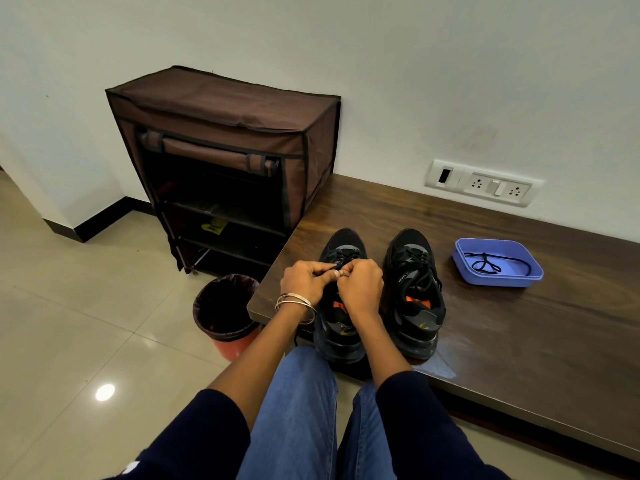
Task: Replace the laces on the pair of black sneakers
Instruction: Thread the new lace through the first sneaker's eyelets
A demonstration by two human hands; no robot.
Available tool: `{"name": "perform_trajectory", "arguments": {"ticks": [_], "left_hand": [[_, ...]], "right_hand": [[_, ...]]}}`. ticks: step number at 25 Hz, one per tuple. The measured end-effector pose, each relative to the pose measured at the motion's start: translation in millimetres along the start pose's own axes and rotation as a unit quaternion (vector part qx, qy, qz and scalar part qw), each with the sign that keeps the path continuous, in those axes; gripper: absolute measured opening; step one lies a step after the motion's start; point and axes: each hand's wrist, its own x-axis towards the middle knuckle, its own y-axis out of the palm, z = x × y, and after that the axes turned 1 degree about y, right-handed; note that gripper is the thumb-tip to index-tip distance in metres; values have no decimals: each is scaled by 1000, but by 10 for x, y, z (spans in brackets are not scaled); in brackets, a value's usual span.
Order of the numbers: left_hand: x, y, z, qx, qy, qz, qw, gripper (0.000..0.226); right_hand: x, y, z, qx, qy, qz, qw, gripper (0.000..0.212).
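Two black sneakers stand side by side on a dark wooden bench (485, 334), toes toward the wall. Over the left sneaker (341, 244) my left hand (306, 280) and my right hand (360, 285) meet, fingers curled, pinching its black lace near the upper eyelets. The hands hide most of that shoe's lacing. The right sneaker (415, 292) is laced with a black lace and nothing touches it. A blue plastic tray (465, 265) to the right holds a loose black lace (491, 263).
A brown fabric shoe rack (221, 150) stands open against the wall, left of the bench. A small bin with a dark liner (225, 306) sits on the tiled floor by the bench corner. A switch and socket plate (483, 183) is on the wall.
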Motion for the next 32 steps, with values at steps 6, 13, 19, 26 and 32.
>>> {"name": "perform_trajectory", "arguments": {"ticks": [6, 13, 19, 26, 32], "left_hand": [[68, 0, -25, 60, 25, 59, 996, 29], [93, 21, -2, 48, 18, 78, 996, 32], [56, 52, 26, 52, 40, 61, 996, 31], [100, 48, 75, 27, 45, 61, 997, 29], [173, -18, 23, 57, 54, 91, 993, 30]], "right_hand": [[15, -49, 56, 16, 34, 5, 999, 10], [149, -143, 18, 69, 104, 31, 992, 20], [122, -101, -76, 98, 42, 34, 994, 8], [206, -90, -104, 186, 111, 71, 974, 10], [161, -36, -63, 227, 154, 9, 961, 6]]}}
